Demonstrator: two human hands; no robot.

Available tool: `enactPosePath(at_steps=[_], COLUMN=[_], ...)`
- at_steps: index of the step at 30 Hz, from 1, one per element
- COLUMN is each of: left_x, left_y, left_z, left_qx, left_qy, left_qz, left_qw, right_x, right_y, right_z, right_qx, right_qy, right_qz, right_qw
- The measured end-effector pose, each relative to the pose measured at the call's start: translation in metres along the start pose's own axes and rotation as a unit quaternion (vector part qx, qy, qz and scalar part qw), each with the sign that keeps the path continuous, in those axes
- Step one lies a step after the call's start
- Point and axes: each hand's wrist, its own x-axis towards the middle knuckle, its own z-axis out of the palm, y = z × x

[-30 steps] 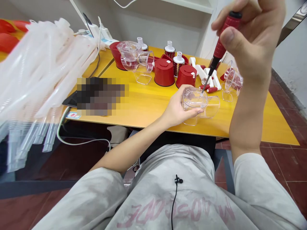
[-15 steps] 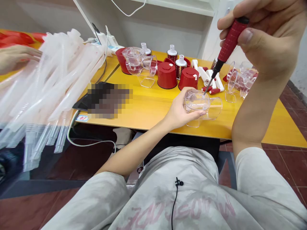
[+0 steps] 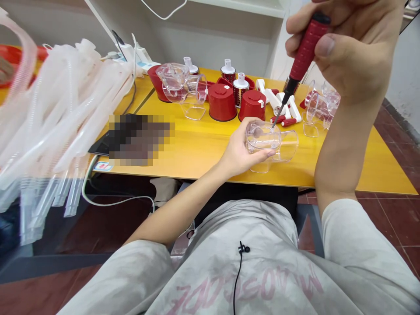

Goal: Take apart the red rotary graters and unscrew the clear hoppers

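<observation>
My left hand (image 3: 238,148) cradles a transparent plastic grater housing (image 3: 287,146) above the yellow table, its fingers wrapped under and around the round body. My right hand (image 3: 348,48) grips a red-handled screwdriver (image 3: 303,57) upright between thumb and fingers. The thin metal shaft (image 3: 278,114) slants down, and its tip meets the top of the housing near my left thumb. Whether the tip sits in a screw is hidden by the plastic's glare.
Red lidded canisters (image 3: 222,102), a metal grater drum (image 3: 240,89) and more transparent housings (image 3: 180,83) stand on the yellow table (image 3: 203,148). A bundle of transparent corrugated tubes (image 3: 55,109) fills the left, and part of the tabletop is pixelated.
The view has shifted slightly. Another person's hand at the far left has drawn back behind the tubes. My hands keep the same hold, with the screwdriver tip still at the housing.
</observation>
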Motion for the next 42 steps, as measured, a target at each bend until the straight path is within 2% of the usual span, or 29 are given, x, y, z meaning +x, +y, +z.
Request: enactPosePath(at_steps=[3, 6, 8, 13, 16, 19, 20, 22, 24, 27, 29, 31, 34, 36, 39, 42], left_x=[0.0, 0.0, 0.0, -0.001, -0.002, -0.002, -0.002, -0.002, -0.002, -0.003, -0.002, -0.002, -0.002, -0.002, -0.002, -0.002], left_y=[-0.001, -0.002, -0.001, -0.001, -0.001, -0.002, -0.002, -0.004, -0.005, -0.007, -0.008, -0.008, -0.006, -0.005, -0.005, -0.006], left_z=[0.0, 0.0, 0.0, -0.001, 0.0, 0.0, 0.0, 0.0, 0.0, -0.001, -0.001, -0.001, 0.0, 0.0, 0.0, 0.0], left_qx=[-0.001, -0.007, -0.003, -0.001, -0.002, -0.001, 0.0, -0.002, -0.007, -0.014, -0.015, -0.014, -0.012, -0.009, -0.003, -0.001], left_qy=[-0.006, -0.005, -0.004, -0.006, 0.001, 0.006, 0.005, 0.003, 0.0, -0.004, -0.006, -0.005, -0.003, -0.004, -0.004, -0.005], left_qz=[0.001, 0.004, -0.003, -0.025, -0.027, -0.024, -0.023, -0.02, -0.018, -0.014, -0.01, -0.007, -0.008, -0.011, -0.012, -0.021], left_qw=[1.0, 1.0, 1.0, 1.0, 1.0, 1.0, 1.0, 1.0, 1.0, 1.0, 1.0, 1.0, 1.0, 1.0, 1.0, 1.0], right_x=[-0.002, -0.001, -0.001, -0.004, -0.006, -0.006, -0.005, -0.005, -0.005, -0.006, -0.007, -0.008, -0.006, -0.005, -0.005, -0.005], right_y=[0.002, 0.004, 0.004, 0.001, 0.005, 0.012, 0.014, 0.014, 0.011, 0.005, 0.004, 0.005, 0.006, 0.004, 0.0, 0.004], right_z=[0.001, 0.002, 0.002, -0.002, -0.005, -0.005, -0.004, -0.003, -0.002, 0.0, 0.002, 0.005, 0.009, 0.01, 0.012, 0.015], right_qx=[-0.039, -0.113, -0.133, -0.046, -0.047, -0.101, -0.121, -0.136, -0.111, -0.028, -0.01, -0.03, -0.069, -0.077, -0.049, 0.021], right_qy=[-0.011, 0.028, 0.046, -0.001, -0.019, 0.012, 0.032, 0.064, 0.065, 0.011, -0.02, -0.009, 0.052, 0.077, 0.067, 0.037], right_qz=[-0.021, -0.054, -0.043, -0.022, -0.022, -0.074, -0.075, -0.032, 0.019, -0.011, -0.02, -0.022, -0.04, -0.018, 0.019, -0.02], right_qw=[0.999, 0.992, 0.989, 0.999, 0.998, 0.992, 0.989, 0.988, 0.992, 0.999, 1.0, 0.999, 0.995, 0.994, 0.996, 0.999])
